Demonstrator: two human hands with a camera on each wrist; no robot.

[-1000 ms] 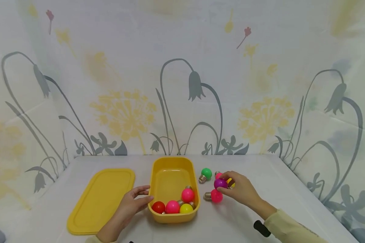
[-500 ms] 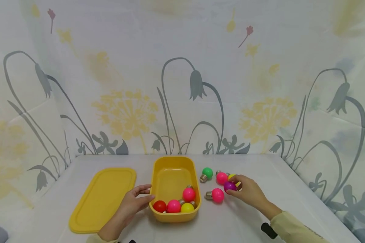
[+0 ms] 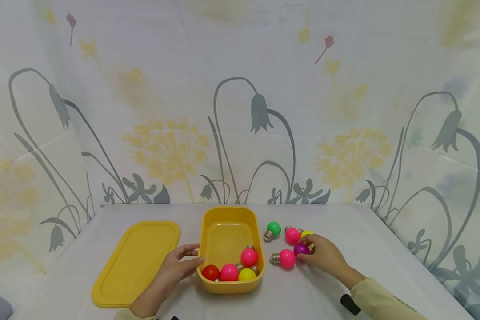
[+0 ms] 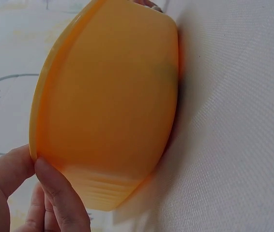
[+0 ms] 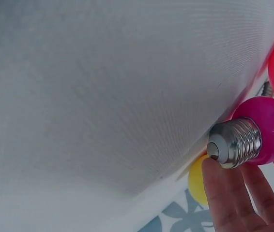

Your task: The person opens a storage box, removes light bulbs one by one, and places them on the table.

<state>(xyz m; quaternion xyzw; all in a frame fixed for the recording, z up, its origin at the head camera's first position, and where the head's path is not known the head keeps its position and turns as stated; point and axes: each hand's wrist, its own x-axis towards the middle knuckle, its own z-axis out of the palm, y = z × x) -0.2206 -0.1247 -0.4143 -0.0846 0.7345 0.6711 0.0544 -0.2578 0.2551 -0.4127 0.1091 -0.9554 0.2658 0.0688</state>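
Note:
My left hand (image 3: 174, 269) pinches the left rim of a yellow plastic box (image 3: 206, 231); in the left wrist view, thumb and finger meet at the rim of the box (image 4: 103, 96). A red bulb (image 3: 210, 272), two pink ones and a yellow bulb (image 3: 246, 274) lie in its near end. To the right, my right hand (image 3: 328, 258) holds a purple light bulb (image 3: 302, 250) between thumb and fingers, low by the table. Its metal screw base shows in the right wrist view, on the purple bulb (image 5: 260, 130).
Close to the purple bulb lie a pink bulb (image 3: 287, 258), another pink bulb (image 3: 292, 235) and a partly hidden yellow bulb (image 3: 307, 233). A green bulb (image 3: 274, 229) lies nearer the box. On the left, a yellow lid (image 3: 138, 262) rests flat on the white table.
Over the last second my right hand has carried the purple bulb a little rightward and nearer me, uncovering the far pink bulb. My left hand stays on the box.

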